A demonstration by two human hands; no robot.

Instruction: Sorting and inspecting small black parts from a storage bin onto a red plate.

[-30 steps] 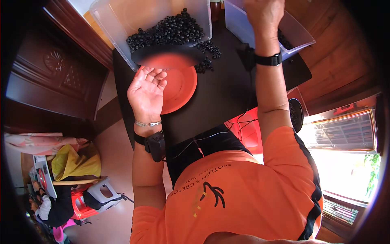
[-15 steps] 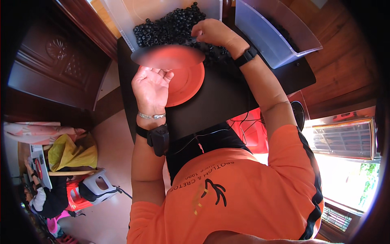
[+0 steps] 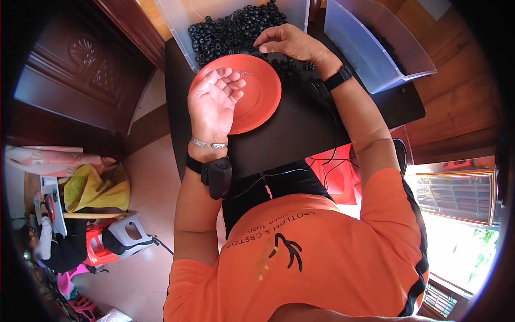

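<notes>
Over the red plate [image 3: 258,104], head view, the left hand [image 3: 214,103] lies palm-up, fingers loosely curled; beyond the plate, the right hand [image 3: 295,45] hangs over black beads [image 3: 221,38], any pinch unclear. Picking seems under way, calling for precise fingertips.

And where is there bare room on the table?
The widest bare patch of table lies between the red plate and the black cable. Another, nearly bare, is at the right corner, in front of the right tub. It is crowded behind the plate: black beads lie in and beside the left tub, with the right hand there too.
</notes>
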